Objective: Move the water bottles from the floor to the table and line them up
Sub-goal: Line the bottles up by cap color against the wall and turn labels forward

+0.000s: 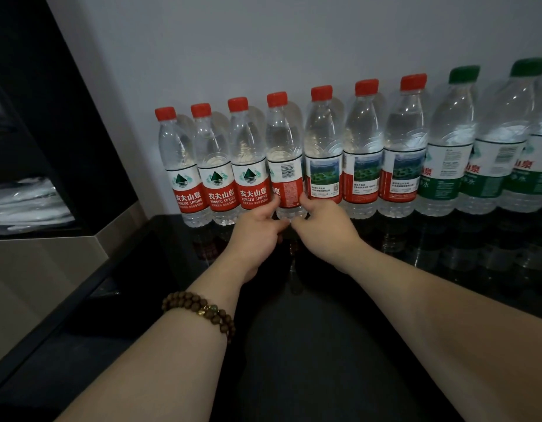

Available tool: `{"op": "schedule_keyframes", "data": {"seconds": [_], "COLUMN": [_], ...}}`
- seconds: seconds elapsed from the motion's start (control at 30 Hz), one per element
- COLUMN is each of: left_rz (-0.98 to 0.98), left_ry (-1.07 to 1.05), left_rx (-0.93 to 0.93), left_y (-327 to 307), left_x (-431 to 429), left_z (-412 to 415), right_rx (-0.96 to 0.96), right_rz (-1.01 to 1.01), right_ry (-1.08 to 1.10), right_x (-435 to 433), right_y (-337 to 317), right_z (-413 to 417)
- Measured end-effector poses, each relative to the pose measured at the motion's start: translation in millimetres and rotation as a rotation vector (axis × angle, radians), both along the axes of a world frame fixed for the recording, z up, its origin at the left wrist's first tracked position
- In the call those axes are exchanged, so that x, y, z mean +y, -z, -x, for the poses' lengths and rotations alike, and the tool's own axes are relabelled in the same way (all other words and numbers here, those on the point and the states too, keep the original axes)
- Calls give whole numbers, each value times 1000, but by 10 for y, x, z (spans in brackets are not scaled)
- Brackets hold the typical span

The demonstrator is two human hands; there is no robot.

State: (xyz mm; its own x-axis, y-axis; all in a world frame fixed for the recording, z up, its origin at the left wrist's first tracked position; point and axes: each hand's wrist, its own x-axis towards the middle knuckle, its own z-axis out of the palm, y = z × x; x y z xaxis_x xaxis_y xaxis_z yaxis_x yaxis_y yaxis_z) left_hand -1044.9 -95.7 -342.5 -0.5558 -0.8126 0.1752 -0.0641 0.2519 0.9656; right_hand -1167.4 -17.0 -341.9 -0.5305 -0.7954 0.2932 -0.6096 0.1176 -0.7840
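Head view: you're holding the fourth red-capped bottle [284, 166] low down with both hands. Your left hand [259, 223] is pinching its left side at the bottom of the label. Your right hand [323, 222] is curling round the right side and base. The bottle is standing upright on the glossy black table [324, 330], long axis vertical, cap pointing up and barcode side facing you. It's sitting in a row against the white wall [263, 41], touching or just beside its neighbours. The three red-label bottles to its left [219, 178] are showing their logo fronts. The three on its right [362, 166] are showing a landscape panel. The green-capped bottles [446, 153] are continuing the row at the right end. You're wearing a wooden bead bracelet [199, 312] on your left wrist.
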Motion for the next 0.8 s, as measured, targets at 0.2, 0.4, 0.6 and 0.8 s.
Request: {"op": "schedule_keyframes", "data": {"seconds": [0.2,0.4,0.6,0.8], "left_rz": [-5,90,28,72], "left_ry": [-29,19,-18,-13], "left_rx": [2,-70,-66,-47], "left_y": [-9,-43,-33,-21], "left_x": [17,24,19,3], "left_z": [-4,-6,-6,-3], "right_rx": [-33,8,80,-67], "right_rz": [35,-17,-87,59], "right_ry": [82,49,-3,50], "right_x": [-29,-26,10,5], "right_y": [8,18,-30,6], "right_z": [32,10,-7,11]}}
